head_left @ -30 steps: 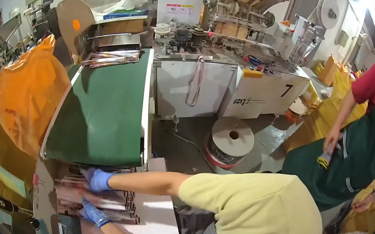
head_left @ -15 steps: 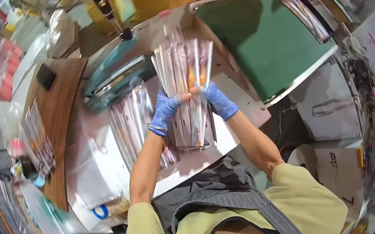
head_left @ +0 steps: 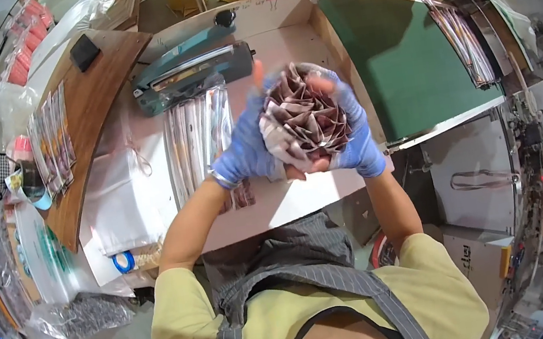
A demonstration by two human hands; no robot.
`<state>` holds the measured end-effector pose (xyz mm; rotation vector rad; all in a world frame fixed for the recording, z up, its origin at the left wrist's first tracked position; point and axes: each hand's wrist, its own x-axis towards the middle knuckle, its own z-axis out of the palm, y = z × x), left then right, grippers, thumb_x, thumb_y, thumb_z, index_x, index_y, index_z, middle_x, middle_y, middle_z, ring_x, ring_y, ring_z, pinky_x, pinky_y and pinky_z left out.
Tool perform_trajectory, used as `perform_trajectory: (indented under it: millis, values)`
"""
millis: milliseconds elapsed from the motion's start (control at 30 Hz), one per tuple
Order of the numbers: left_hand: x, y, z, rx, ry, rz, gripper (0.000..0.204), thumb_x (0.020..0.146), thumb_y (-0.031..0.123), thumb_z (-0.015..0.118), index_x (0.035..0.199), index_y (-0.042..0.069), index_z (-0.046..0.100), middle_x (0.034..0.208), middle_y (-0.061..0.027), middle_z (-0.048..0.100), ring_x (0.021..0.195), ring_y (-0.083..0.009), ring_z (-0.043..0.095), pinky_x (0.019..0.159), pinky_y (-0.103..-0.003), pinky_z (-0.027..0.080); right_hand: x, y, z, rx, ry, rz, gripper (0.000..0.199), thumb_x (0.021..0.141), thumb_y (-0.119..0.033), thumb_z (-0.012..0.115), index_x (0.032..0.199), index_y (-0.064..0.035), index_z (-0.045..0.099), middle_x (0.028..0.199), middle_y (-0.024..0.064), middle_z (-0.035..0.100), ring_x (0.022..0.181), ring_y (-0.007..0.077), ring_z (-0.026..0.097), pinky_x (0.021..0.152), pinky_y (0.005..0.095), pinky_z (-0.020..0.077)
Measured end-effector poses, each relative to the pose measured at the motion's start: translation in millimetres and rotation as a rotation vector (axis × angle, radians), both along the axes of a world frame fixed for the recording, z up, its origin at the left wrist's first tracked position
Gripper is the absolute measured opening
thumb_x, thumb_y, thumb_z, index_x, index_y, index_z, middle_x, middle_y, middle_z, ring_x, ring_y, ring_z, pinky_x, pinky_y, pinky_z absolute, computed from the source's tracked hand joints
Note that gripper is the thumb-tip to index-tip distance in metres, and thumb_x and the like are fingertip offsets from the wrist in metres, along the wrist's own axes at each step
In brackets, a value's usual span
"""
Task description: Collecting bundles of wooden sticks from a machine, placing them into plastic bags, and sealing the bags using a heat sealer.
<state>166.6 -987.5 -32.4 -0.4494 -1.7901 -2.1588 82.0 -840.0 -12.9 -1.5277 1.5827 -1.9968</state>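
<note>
Both hands wear blue gloves that leave some fingertips bare. Between them, above the white table [head_left: 278,214], is a bundle of long narrow printed packets [head_left: 305,113], its folded ends pointing up at me. Wrapped round the bundle's left side is my left hand [head_left: 244,147]. My right hand [head_left: 358,131] clasps the right side, with fingertips of both hands showing at the near edge. Motion blurs the fingers a little. Beside my left hand lies a row of similar packets [head_left: 194,139], partly covered by that hand and forearm.
A teal and black sealer-like device [head_left: 196,76] stands behind the packet row. To the right is a green belt surface [head_left: 402,61] carrying more packets [head_left: 462,42]. A brown board [head_left: 101,117] at left holds another packet stack [head_left: 52,141]. A blue tape roll [head_left: 123,262] lies near the front.
The bundle was held upright with its long printed sides showing; now its folded ends face me. My hands have spread from its middle to its two sides. The view has shifted slightly.
</note>
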Motion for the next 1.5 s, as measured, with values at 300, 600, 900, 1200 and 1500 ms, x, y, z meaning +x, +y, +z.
perform_trajectory:
  millis: [300, 600, 900, 1200, 1500]
  values:
    - [78.1, -11.5, -34.5, 0.608, -0.591, -0.239, 0.049, 0.079, 0.022, 0.06, 0.12, 0.003, 0.042, 0.109, -0.0059, 0.053, 0.103, -0.0156, 0.05, 0.091, -0.028, 0.038, 37.7, -47.3, 5.7, 0.526, -0.629, 0.321, 0.058, 0.062, -0.024, 0.065, 0.113, 0.0008, 0.051, 0.114, 0.0125, 0.052, 0.102, 0.0189, 0.051, 0.086, 0.0299, 0.0411]
    - [275.3, -173.3, -87.1, -0.222, -0.724, 0.895, 0.015, 0.071, 0.015, 0.065, 0.079, 0.005, 0.058, 0.067, -0.0046, 0.056, 0.053, -0.0136, 0.052, 0.049, -0.029, 0.043, 113.5, -121.0, -63.4, 0.707, -0.933, 0.68, 0.024, 0.066, -0.018, 0.06, 0.078, 0.0021, 0.059, 0.073, 0.0092, 0.059, 0.063, 0.0174, 0.057, 0.058, 0.0268, 0.0476]
    - [252.1, -179.4, -95.0, -0.528, -0.566, 0.912, 0.028, 0.079, 0.031, 0.051, 0.082, 0.004, 0.058, 0.074, -0.0179, 0.058, 0.065, -0.0305, 0.055, 0.065, -0.04, 0.044, 123.7, -162.1, -127.8, 0.893, -0.408, 0.616, 0.03, 0.081, -0.031, 0.054, 0.087, -0.0028, 0.06, 0.078, 0.001, 0.055, 0.071, 0.0109, 0.05, 0.065, 0.0249, 0.0416]
    - [255.4, -136.9, -73.2, -0.601, -0.575, 1.121, 0.033, 0.074, 0.032, 0.056, 0.061, 0.001, 0.056, 0.061, -0.0205, 0.053, 0.057, -0.0349, 0.053, 0.054, -0.04, 0.042, 157.8, -190.5, -105.6, 0.921, -0.438, 0.751, 0.033, 0.075, -0.03, 0.059, 0.092, -0.0022, 0.06, 0.084, 0.0063, 0.059, 0.077, 0.0172, 0.054, 0.072, 0.0304, 0.0437]
    - [267.9, -107.5, -102.8, -1.008, -0.473, 1.305, 0.029, 0.072, 0.021, 0.059, 0.099, 0.009, 0.056, 0.105, -0.0135, 0.048, 0.074, -0.0304, 0.054, 0.063, -0.038, 0.045, 162.1, -175.3, -104.7, 0.703, -0.386, 0.664, 0.022, 0.076, -0.022, 0.057, 0.082, -0.0019, 0.061, 0.077, 0.0039, 0.057, 0.074, 0.0137, 0.052, 0.071, 0.0265, 0.0406]
